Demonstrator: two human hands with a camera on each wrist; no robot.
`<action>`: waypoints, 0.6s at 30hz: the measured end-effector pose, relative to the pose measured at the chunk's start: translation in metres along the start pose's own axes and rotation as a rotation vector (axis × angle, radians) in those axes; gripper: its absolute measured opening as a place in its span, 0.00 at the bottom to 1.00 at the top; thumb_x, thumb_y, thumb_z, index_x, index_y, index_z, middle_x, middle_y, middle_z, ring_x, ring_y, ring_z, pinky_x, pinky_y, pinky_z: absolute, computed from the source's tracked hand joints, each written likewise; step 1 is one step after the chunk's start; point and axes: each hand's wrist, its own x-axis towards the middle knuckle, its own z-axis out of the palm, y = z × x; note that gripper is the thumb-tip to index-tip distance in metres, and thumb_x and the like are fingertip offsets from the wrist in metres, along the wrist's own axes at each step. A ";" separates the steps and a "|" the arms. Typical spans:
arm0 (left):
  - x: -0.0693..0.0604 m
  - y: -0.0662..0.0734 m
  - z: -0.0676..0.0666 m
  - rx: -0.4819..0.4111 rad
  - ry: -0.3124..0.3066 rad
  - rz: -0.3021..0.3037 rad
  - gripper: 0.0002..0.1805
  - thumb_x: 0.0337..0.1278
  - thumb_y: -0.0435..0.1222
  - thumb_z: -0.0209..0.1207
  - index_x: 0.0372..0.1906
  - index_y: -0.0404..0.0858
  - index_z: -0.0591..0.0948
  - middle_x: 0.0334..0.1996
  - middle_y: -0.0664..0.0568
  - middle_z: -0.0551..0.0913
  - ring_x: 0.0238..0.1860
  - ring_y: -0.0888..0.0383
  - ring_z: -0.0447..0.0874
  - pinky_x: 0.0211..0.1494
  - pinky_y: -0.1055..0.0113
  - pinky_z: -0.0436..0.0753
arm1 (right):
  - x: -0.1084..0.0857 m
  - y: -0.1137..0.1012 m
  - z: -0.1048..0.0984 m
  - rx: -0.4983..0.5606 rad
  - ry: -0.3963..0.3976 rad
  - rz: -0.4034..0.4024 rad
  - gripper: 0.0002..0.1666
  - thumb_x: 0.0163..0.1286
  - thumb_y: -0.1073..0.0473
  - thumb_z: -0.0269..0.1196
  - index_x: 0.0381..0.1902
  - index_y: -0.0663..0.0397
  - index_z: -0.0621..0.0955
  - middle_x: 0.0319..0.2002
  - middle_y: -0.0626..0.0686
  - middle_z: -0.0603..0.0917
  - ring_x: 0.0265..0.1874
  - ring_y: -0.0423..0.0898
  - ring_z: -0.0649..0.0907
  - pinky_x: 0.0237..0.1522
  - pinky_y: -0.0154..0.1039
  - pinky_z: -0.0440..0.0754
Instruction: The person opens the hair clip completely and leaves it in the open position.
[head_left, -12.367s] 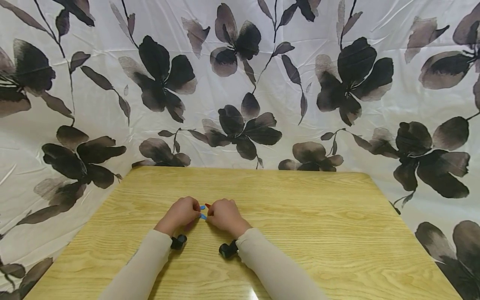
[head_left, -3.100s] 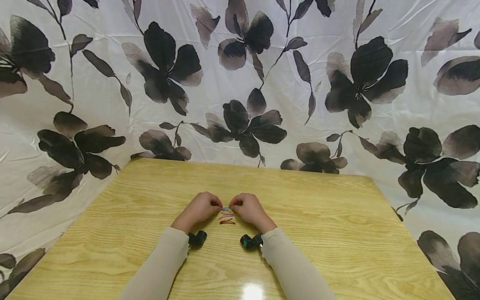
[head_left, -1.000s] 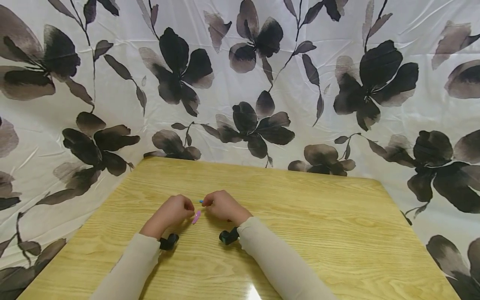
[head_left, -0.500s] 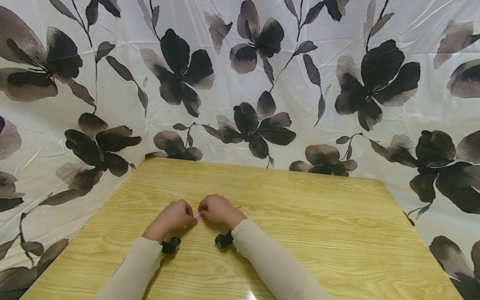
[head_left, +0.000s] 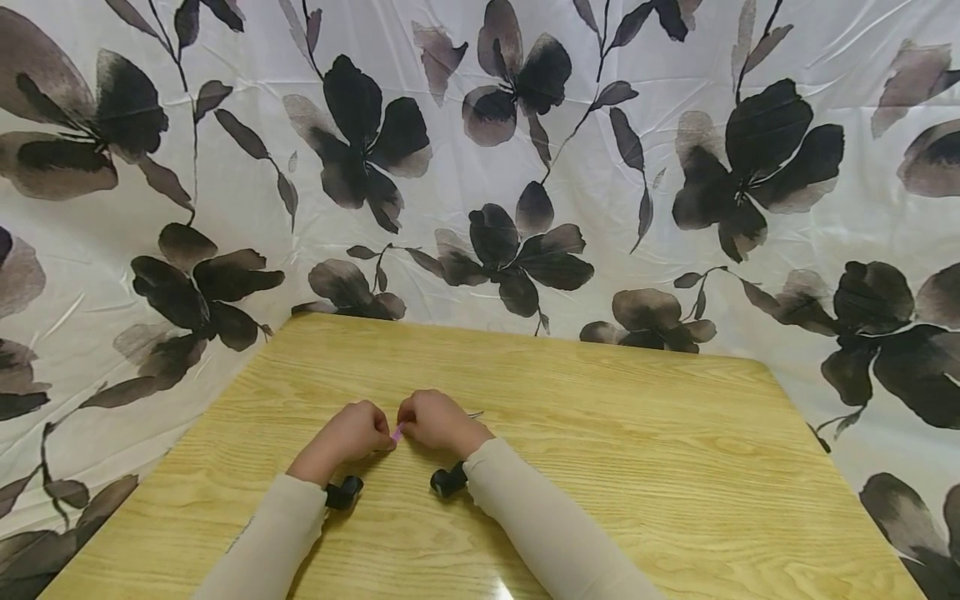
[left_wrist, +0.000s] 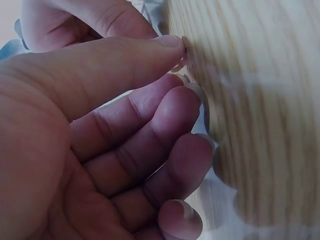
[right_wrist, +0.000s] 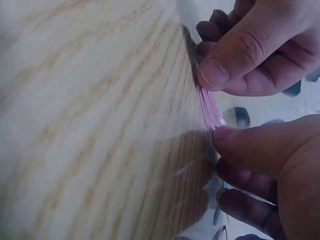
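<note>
Both hands meet over the table, one at each end of a pink hair clip. My left hand pinches one end between thumb and fingertips, its other fingers loosely curled in the left wrist view. My right hand pinches the opposite end, thumb on top in the right wrist view. In the head view only a short bit of the pink clip shows between the fingertips. A thin dark hair clip lies just beyond the right hand, mostly hidden by it.
The wood-grain table stretches around both hands. Behind it hangs a white cloth printed with dark flowers. Small black cameras sit on the wrists.
About three seconds ago both hands held a blue clip, with pink and orange ones nearby. A second ago the right hand was by a blue clip; it has since come to the pink one.
</note>
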 end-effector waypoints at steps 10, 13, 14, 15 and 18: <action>0.001 -0.003 0.003 -0.003 -0.015 0.018 0.08 0.49 0.30 0.63 0.19 0.39 0.79 0.15 0.54 0.76 0.17 0.60 0.68 0.23 0.68 0.68 | -0.003 0.004 0.001 0.045 -0.006 0.023 0.05 0.68 0.56 0.63 0.33 0.44 0.84 0.30 0.41 0.84 0.29 0.35 0.78 0.34 0.28 0.74; 0.001 -0.004 0.003 -0.010 -0.025 0.017 0.07 0.50 0.29 0.61 0.21 0.39 0.79 0.17 0.54 0.77 0.18 0.59 0.69 0.23 0.68 0.68 | -0.004 0.004 0.001 0.051 -0.001 0.025 0.06 0.69 0.56 0.62 0.32 0.43 0.84 0.30 0.41 0.84 0.29 0.34 0.78 0.35 0.27 0.74; 0.001 -0.005 0.003 -0.011 -0.027 0.015 0.07 0.51 0.29 0.61 0.22 0.39 0.80 0.17 0.54 0.77 0.18 0.59 0.69 0.23 0.68 0.69 | -0.004 0.004 0.001 0.054 0.005 0.026 0.07 0.69 0.56 0.62 0.31 0.43 0.85 0.30 0.41 0.84 0.29 0.34 0.78 0.35 0.27 0.74; 0.002 -0.005 0.003 -0.011 -0.027 0.013 0.06 0.51 0.29 0.60 0.22 0.39 0.80 0.18 0.54 0.77 0.19 0.59 0.70 0.24 0.68 0.69 | -0.005 0.004 0.001 0.059 0.009 0.027 0.07 0.69 0.56 0.62 0.31 0.44 0.85 0.30 0.41 0.84 0.30 0.34 0.78 0.35 0.27 0.74; 0.003 -0.006 0.004 -0.005 -0.022 0.014 0.06 0.53 0.28 0.59 0.24 0.38 0.80 0.20 0.53 0.78 0.20 0.58 0.71 0.24 0.68 0.71 | -0.007 0.004 -0.001 0.074 0.026 0.035 0.08 0.70 0.57 0.61 0.31 0.44 0.85 0.30 0.41 0.84 0.30 0.35 0.78 0.36 0.26 0.74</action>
